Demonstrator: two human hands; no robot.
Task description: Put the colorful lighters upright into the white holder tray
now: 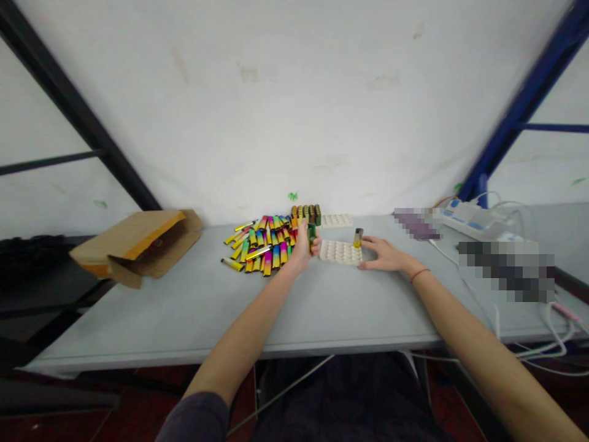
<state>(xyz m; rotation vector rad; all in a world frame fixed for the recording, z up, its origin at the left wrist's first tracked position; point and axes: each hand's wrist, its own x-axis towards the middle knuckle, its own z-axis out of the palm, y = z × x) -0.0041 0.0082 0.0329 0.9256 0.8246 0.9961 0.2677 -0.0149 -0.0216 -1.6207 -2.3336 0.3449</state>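
A grey folding table carried everything. At its far left lay one brown cardboard envelope with its flap open. At the far right sat one power strip, with white cables running over the table's edge, and two pixelated patches hid what lay near it. In the middle was one loose pile of rainbow-coloured lighters, several dozen and too many to count exactly. Behind the pile stood a block of upright lighters, at least six across. There were two white trays with round hollows: a near tray and, beyond it, a far tray.

The left hand was clamped around one green lighter, held upright just left of the near tray, and it blocked part of the pile from view. The right hand was open, its fingers spread against the near tray's right edge. One yellow lighter with a dark top stood upright at that tray's far right corner, just beside those fingers; I could not tell whether it sat in a hollow. The two hands were apart, with the near tray between them.
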